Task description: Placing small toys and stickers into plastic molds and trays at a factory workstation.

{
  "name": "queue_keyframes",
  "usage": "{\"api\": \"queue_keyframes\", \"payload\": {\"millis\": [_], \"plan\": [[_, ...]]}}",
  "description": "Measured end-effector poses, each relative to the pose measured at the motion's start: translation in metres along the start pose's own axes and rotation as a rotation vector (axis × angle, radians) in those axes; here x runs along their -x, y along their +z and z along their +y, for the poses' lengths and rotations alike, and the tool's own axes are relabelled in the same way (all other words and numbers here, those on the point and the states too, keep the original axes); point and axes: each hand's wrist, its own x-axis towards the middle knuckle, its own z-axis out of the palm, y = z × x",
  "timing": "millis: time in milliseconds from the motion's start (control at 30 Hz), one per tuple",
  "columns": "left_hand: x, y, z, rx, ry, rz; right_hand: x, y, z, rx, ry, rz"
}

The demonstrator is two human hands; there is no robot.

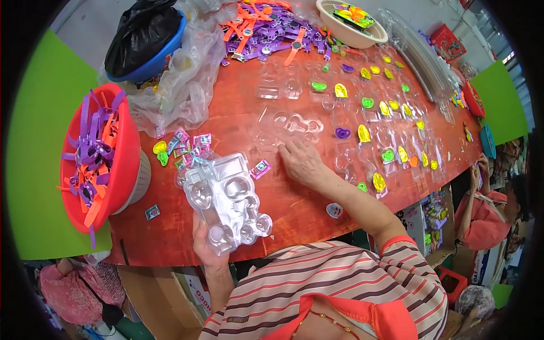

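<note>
My left hand (207, 245) grips a stack of clear plastic blister trays (229, 195) with moulded hollows, held tilted above the front of the table. Farther in, my right hand (303, 162) has its fingers bent and closed at the near edge of a single clear blister tray (271, 123) lying on the red table. Another such tray (279, 82) lies just beyond it. To the right, rows of similar trays hold small toy pieces, among them a yellow piece (363, 134), a purple piece (342, 132) and a green piece (387, 155).
A red basin (134, 153) of purple and orange toy watches stands at the left. Small printed sachets (201, 141) lie behind the stack. Toy watches (277, 31) are heaped at the back, near a cream basin (362, 38). Other people sit around the table.
</note>
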Motion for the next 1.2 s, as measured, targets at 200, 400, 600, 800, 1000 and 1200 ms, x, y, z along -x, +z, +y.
{"api": "queue_keyframes", "payload": {"millis": [200,400,600,800,1000,1200], "plan": [[-0.001,-0.006,-0.002,-0.012,-0.001,-0.011,-0.003,-0.001,-0.006,0.028,0.010,-0.021],[-0.001,-0.003,-0.001,-0.023,-0.004,0.008,0.002,0.005,0.043,0.101,0.007,0.036],[-0.004,0.000,0.002,0.003,0.007,-0.011,-0.020,-0.002,0.086,-0.108,0.116,0.018],[-0.015,-0.001,-0.004,0.000,-0.045,-0.049,-0.065,0.040,0.084,-0.016,0.272,0.111],[-0.017,0.006,-0.002,0.009,-0.025,-0.004,-0.098,0.067,0.111,-0.022,0.204,-0.067],[-0.027,0.004,-0.002,0.011,-0.045,0.012,-0.116,0.069,0.147,0.004,0.131,-0.006]]}}
